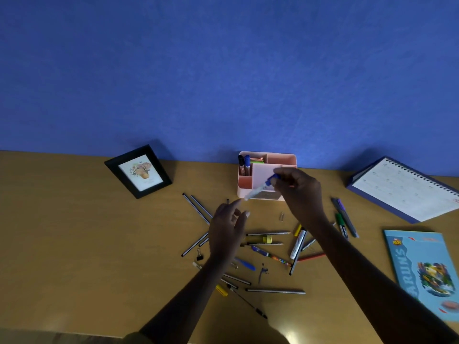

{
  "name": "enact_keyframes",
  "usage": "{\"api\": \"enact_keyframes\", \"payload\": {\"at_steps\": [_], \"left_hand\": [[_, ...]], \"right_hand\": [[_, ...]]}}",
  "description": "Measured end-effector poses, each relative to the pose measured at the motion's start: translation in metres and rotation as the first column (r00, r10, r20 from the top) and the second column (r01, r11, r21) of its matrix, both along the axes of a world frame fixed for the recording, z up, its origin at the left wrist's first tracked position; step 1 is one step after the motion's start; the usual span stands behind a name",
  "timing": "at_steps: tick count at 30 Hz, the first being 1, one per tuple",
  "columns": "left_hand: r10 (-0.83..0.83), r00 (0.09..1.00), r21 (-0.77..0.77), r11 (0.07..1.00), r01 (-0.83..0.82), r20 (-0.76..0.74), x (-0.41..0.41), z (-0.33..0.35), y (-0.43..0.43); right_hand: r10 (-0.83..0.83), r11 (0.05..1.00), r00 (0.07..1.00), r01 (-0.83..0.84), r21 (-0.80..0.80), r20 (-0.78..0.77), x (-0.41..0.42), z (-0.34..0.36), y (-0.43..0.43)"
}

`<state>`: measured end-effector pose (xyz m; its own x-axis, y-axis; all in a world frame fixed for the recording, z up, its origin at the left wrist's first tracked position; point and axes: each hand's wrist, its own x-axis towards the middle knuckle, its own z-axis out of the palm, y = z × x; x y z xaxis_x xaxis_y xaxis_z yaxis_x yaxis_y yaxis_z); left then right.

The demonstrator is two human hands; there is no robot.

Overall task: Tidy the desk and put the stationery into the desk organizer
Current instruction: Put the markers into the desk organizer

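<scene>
A pink desk organizer (283, 158) stands against the blue wall, with two capped markers (244, 163) upright in its back left compartment. My right hand (296, 192) is shut on a white marker with a blue cap (258, 191), held tilted in front of the organizer. My left hand (227, 230) hovers just below its white end, fingers apart, holding nothing. Several pens, pencils and markers (267, 238) lie scattered on the wooden desk under both arms. A green and a purple marker (344, 219) lie to the right.
A black picture frame (137, 171) leans at the back left. A spiral desk calendar (407, 188) stands at the back right, and a blue book (424, 266) lies at the right edge. A binder clip (199, 255) and a paper clip (281, 216) lie among the pens.
</scene>
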<state>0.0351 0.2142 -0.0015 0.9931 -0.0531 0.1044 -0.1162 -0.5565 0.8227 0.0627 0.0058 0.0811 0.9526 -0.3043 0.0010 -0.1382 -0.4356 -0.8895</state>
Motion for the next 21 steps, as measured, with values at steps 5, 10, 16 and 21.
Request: {"api": "enact_keyframes", "payload": {"at_steps": [5,10,16,21], "left_hand": [[0.057,0.998,-0.007,0.998,-0.058,-0.026,-0.011,-0.013,0.016],[0.088,0.995,-0.019,0.996,-0.089,-0.039,-0.025,-0.017,0.031],[0.126,0.989,-0.048,0.99,-0.13,-0.077,-0.029,-0.016,0.044],[0.146,0.984,-0.067,0.986,-0.153,-0.103,-0.026,-0.018,0.052]], "right_hand": [[0.025,0.976,0.983,0.016,-0.219,0.184,0.06,0.009,0.007],[0.147,0.92,0.978,-0.081,-0.382,0.147,0.1,-0.007,0.021],[0.266,0.83,0.964,-0.213,-0.515,0.029,0.117,-0.043,0.029],[0.264,0.804,0.964,-0.241,-0.543,-0.037,0.12,-0.06,0.031]]}}
